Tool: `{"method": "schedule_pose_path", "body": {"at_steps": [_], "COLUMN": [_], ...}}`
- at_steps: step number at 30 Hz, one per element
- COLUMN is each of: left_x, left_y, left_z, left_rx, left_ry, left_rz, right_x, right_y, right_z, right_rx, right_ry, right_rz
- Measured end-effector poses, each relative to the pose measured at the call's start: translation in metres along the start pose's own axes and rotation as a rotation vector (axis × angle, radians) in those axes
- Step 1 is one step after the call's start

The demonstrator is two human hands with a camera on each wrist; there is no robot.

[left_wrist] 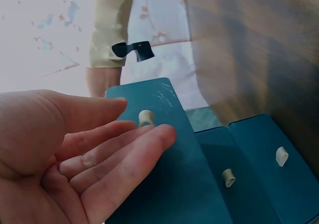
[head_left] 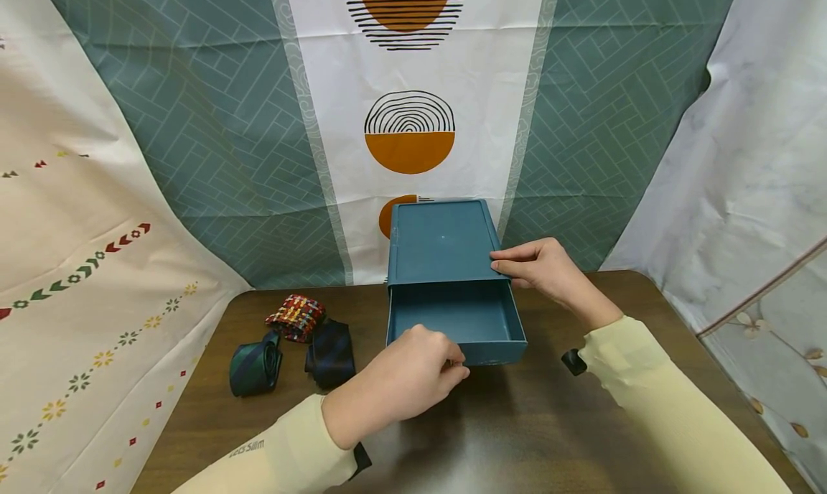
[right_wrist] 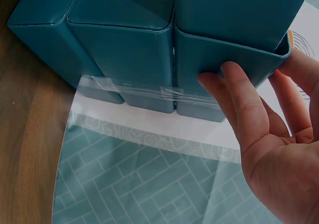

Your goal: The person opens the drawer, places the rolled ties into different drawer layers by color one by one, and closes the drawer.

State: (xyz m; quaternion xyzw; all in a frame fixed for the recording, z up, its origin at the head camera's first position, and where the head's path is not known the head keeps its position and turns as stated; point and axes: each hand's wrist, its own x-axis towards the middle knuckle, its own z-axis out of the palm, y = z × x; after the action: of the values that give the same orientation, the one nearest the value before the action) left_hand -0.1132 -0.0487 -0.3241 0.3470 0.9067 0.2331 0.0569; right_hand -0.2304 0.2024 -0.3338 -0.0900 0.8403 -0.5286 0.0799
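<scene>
Curtained off here, hard to call home or studio: walled by a patterned hanging (head_left: 410, 70) behind the bench (head_left: 530, 429), printed cloths (head_left: 84, 264) left and right of it.

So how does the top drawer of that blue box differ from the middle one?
The top drawer is pulled out, whereas the middle drawer is shut. From the head view, the top drawer's inside shows; the middle drawer's is hidden. The left hand is at the top drawer's pale knob, while no hand is at the middle drawer's. Both are blue-green with a pale knob.
</scene>
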Motion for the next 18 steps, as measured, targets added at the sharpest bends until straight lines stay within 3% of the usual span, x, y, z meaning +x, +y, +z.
{"method": "schedule_pose_path", "body": {"at_steps": [5, 9, 13, 18], "left_x": [-0.001, -0.001, -0.002, -0.003], "left_y": [0.003, 0.004, 0.002, -0.007], "left_z": [-0.007, -0.015, -0.027, -0.043], "left_rx": [-0.031, -0.07, -0.118, -0.15], "left_ry": [0.015, 0.065, 0.154, 0.32], "left_rz": [0.006, -0.001, 0.004, -0.025], "right_x": [0.0, 0.0, 0.001, 0.0], "right_y": [0.0, 0.001, 0.001, 0.0], "right_z": [0.0, 0.0, 0.0, 0.0], "right_rx": [-0.002, -0.006, -0.009, -0.01], "right_ry": [-0.002, -0.002, -0.002, -0.001], "right_rz": [-0.002, 0.0, 0.002, 0.008]}}
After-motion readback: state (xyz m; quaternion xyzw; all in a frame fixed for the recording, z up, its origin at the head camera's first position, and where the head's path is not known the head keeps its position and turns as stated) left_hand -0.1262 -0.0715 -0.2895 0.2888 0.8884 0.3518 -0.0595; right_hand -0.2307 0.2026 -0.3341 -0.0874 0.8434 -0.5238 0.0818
